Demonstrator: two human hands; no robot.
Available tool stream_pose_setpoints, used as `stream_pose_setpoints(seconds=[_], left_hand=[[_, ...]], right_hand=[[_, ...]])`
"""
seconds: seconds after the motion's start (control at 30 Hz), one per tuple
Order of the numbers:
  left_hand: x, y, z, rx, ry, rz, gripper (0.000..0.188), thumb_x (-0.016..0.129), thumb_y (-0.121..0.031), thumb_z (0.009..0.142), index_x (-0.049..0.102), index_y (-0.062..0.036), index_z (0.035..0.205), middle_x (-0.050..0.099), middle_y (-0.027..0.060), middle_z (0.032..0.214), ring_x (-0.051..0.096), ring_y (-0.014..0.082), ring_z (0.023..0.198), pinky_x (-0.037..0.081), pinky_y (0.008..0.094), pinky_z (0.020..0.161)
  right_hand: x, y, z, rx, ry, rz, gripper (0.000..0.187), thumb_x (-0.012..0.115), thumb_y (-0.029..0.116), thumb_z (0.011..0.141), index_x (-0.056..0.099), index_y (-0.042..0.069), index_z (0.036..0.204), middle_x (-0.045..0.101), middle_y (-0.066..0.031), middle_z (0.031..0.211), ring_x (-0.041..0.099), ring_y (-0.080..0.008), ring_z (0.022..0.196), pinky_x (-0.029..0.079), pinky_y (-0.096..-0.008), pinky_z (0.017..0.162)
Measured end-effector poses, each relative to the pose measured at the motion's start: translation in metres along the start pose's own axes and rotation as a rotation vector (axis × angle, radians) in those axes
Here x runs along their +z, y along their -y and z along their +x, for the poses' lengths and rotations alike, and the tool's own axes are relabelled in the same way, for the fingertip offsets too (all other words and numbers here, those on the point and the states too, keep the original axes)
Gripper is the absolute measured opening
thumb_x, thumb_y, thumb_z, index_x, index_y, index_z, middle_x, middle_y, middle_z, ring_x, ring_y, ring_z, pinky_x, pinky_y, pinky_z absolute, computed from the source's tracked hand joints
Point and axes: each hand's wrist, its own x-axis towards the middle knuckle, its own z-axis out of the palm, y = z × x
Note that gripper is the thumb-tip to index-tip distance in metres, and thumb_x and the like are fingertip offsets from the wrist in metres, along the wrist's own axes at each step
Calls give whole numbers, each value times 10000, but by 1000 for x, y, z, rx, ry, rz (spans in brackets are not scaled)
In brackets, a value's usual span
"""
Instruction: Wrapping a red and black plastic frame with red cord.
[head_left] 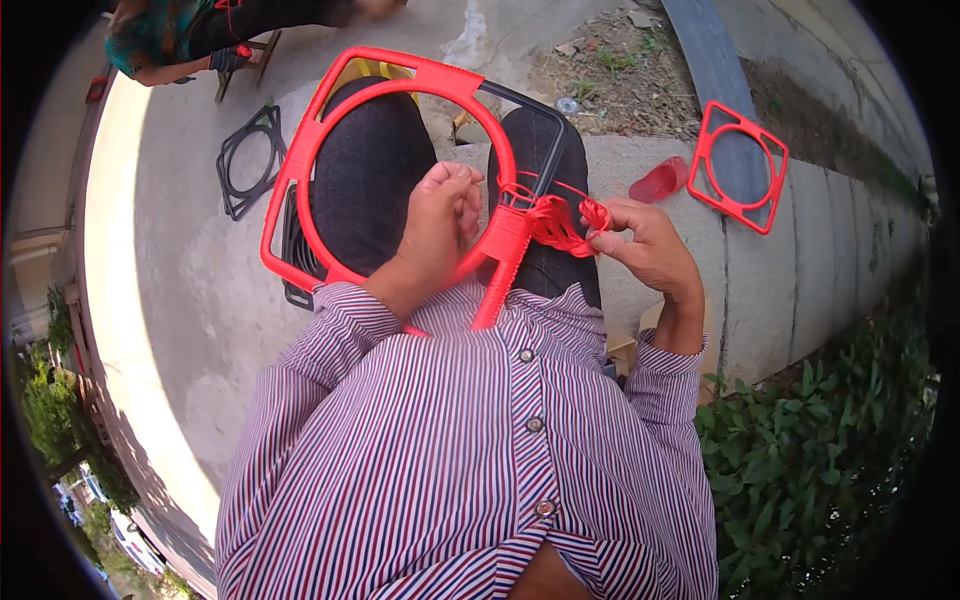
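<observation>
Across my lap lies a square frame with a round ring inside it (300, 165), mostly wrapped in red cord. Its upper right side shows bare black bar (553, 150). My right hand (650, 245) pinches a looped bundle of red cord (560, 225) at the right of the frame, and strands run from it to the wrapped joint between ring and bar. My left hand (440, 215) is over the ring's opening with its fingers curled closed; whether a strand is between them is hidden.
A bare black frame (250, 160) lies on the concrete at left, and another dark frame (297, 235) is beside my left leg. At right are a red-wrapped frame (740, 167) and a red shoe (660, 180). Another person's gloved hand (230, 58) shows at upper left. Leafy bushes (820, 450) grow lower right.
</observation>
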Motion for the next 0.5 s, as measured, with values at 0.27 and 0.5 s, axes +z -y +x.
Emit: stream_pose_setpoints(seconds=[0.27,0.5], left_hand=[[11,-6,4,-269,-1,30,438,485,-251,898,410,-34,1271,560,63,784,531,149,670,438,259,613],[19,-7,6,-349,154,-126,426,455,-135,831,459,-12,1240,615,98,954,600,190,873,499,311,802]], right_hand=[[-67,-54,-66,-236,-873,1288,281,482,255,972,560,-9,1027,517,-41,798,507,-121,655,454,-268,630],[6,-63,-22,7,-413,1240,218,509,203,970,562,19,1075,324,40,593,268,-37,450,231,-190,384]])
